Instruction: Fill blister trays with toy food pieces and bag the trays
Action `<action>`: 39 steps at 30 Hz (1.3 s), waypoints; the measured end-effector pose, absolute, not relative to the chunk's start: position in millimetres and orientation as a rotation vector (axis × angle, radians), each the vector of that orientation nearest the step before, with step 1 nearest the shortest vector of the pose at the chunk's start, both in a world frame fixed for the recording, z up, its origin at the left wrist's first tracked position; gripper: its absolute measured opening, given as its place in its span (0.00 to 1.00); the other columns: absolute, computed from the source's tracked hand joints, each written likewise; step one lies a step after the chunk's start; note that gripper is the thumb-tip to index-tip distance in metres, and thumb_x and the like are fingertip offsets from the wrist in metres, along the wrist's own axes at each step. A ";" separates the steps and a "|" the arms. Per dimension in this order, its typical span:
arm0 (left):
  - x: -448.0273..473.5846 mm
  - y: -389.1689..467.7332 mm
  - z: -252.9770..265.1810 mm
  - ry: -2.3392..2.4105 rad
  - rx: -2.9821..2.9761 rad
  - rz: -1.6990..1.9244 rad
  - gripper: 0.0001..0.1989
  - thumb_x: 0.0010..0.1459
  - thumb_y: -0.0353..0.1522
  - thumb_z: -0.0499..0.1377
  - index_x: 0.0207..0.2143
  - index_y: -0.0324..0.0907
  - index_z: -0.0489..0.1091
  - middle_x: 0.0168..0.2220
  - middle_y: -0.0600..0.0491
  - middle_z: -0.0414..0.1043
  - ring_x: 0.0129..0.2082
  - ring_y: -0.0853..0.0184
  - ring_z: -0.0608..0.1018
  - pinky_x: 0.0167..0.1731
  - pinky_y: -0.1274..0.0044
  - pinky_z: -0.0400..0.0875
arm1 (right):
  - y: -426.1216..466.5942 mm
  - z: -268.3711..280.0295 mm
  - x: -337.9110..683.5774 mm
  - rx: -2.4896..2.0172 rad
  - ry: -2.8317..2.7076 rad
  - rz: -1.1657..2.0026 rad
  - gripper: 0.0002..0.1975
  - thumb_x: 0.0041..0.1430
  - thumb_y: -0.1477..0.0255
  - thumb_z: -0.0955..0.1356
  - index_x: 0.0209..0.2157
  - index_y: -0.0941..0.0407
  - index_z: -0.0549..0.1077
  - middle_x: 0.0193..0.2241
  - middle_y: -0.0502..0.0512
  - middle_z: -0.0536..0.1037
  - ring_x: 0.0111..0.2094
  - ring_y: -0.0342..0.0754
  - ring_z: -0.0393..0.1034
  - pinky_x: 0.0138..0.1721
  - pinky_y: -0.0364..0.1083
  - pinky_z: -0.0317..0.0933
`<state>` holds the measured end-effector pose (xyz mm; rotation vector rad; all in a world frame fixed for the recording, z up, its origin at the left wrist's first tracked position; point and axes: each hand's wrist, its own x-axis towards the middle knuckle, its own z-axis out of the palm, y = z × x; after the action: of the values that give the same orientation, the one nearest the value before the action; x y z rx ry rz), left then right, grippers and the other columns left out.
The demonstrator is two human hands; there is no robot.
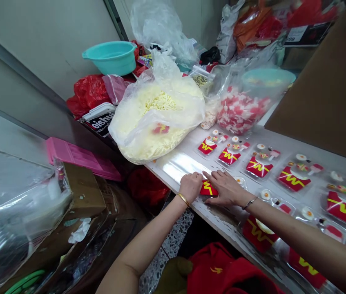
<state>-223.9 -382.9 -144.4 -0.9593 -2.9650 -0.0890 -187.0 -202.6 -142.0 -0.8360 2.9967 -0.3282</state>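
My left hand (190,188) has its fingers curled at the near edge of the table, against the left side of a red toy fries box (208,188) with a yellow zigzag. What its fingers grip, if anything, is hidden. Over the right side of that fries box lies my right hand (225,188), its fingers stretched out and thumb apart. A fried-egg charm (239,180) shows just beyond the right hand. Clear plastic packs (259,161), each with a red fries box and small food charms, lie in rows to the right.
A large clear bag of pale yellow sticks (160,118) stands at the table's left. Behind are a bag of pink and white pieces (240,110) and a turquoise basin (111,58). A brown cardboard panel (326,90) rises at right; an open carton (83,192) sits lower left.
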 end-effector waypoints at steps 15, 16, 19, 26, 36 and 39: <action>-208.4 -403.0 -129.9 -2.967 -0.634 0.046 0.11 0.52 0.30 0.56 0.40 0.39 0.68 0.39 0.45 0.71 0.42 0.56 0.71 0.40 0.66 0.60 | -201.4 -137.7 -185.7 -0.776 3.016 -0.336 0.45 0.48 0.42 0.62 0.61 0.55 0.58 0.41 0.63 0.69 0.44 0.59 0.61 0.46 0.53 0.52; -205.5 -405.6 -131.0 -3.010 -0.609 0.063 0.10 0.54 0.32 0.55 0.37 0.39 0.70 0.36 0.45 0.72 0.41 0.56 0.72 0.40 0.66 0.59 | -201.8 -138.3 -185.8 -0.758 3.021 -0.338 0.45 0.48 0.42 0.61 0.61 0.56 0.57 0.42 0.63 0.69 0.44 0.59 0.61 0.46 0.53 0.51; -198.2 -410.6 -134.8 -3.128 -0.618 0.066 0.16 0.60 0.36 0.49 0.31 0.38 0.73 0.30 0.44 0.75 0.35 0.58 0.75 0.41 0.65 0.57 | -204.7 -140.6 -186.8 -0.686 3.039 -0.337 0.45 0.48 0.42 0.62 0.61 0.56 0.57 0.43 0.65 0.69 0.46 0.60 0.60 0.46 0.54 0.51; -189.8 -395.9 -126.4 -3.272 -0.665 0.000 0.14 0.58 0.35 0.51 0.30 0.39 0.75 0.29 0.46 0.77 0.33 0.60 0.77 0.40 0.69 0.59 | -219.5 -144.7 -189.4 -0.521 3.080 -0.356 0.42 0.51 0.44 0.61 0.62 0.54 0.55 0.45 0.67 0.68 0.47 0.62 0.59 0.44 0.55 0.51; -203.6 -381.2 -110.8 -3.311 -0.827 0.005 0.14 0.56 0.34 0.51 0.28 0.39 0.75 0.30 0.45 0.77 0.33 0.59 0.78 0.39 0.68 0.61 | -195.0 -145.8 -190.7 -0.642 3.005 -0.544 0.51 0.43 0.42 0.67 0.62 0.55 0.53 0.50 0.65 0.68 0.51 0.61 0.59 0.51 0.55 0.52; -204.2 -381.5 -113.6 -3.276 -0.836 0.000 0.15 0.56 0.34 0.51 0.28 0.38 0.75 0.29 0.43 0.77 0.32 0.58 0.78 0.38 0.66 0.61 | -186.1 -147.9 -185.8 -0.615 3.025 -0.629 0.31 0.58 0.49 0.60 0.58 0.52 0.61 0.51 0.61 0.68 0.53 0.55 0.59 0.53 0.53 0.51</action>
<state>-204.2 -381.5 -113.6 -0.8365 -3.2757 -0.0004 -185.8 -186.1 -147.9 -0.6145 3.0253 -0.6287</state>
